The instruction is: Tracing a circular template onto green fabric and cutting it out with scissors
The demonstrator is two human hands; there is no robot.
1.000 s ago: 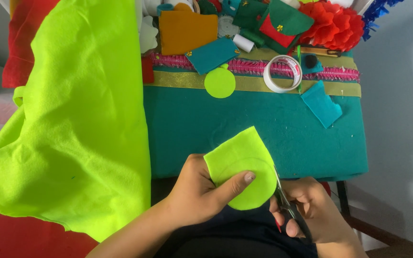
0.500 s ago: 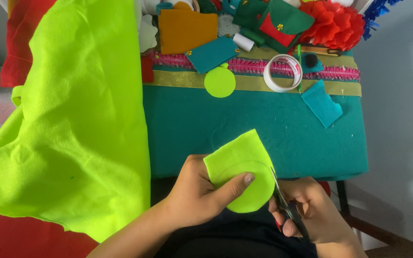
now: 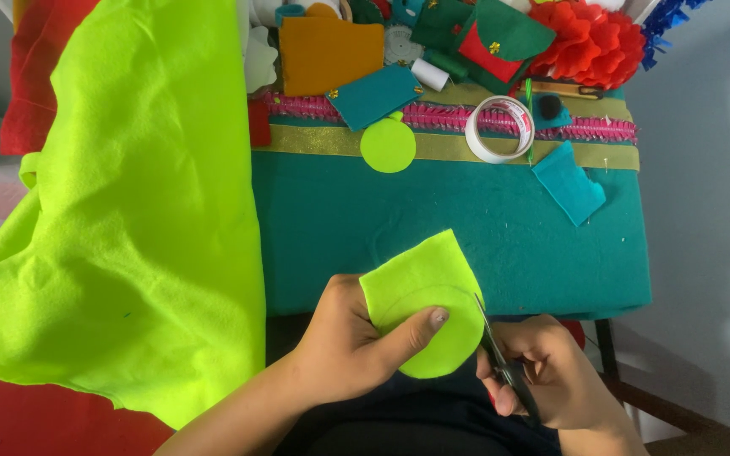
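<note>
My left hand pinches a lime-green felt piece, thumb on top; a round shape shows at its lower part. My right hand grips dark scissors, whose blades sit at the felt's right edge. Both hands hover in front of the near edge of a teal-covered table.
A large lime-green felt sheet drapes over the table's left side. A cut green felt circle, a white tape roll, teal felt scraps, an orange felt piece and a red paper flower lie at the back.
The felt piece has turned slightly in my left hand and the scissors have shifted a little along its right edge.
</note>
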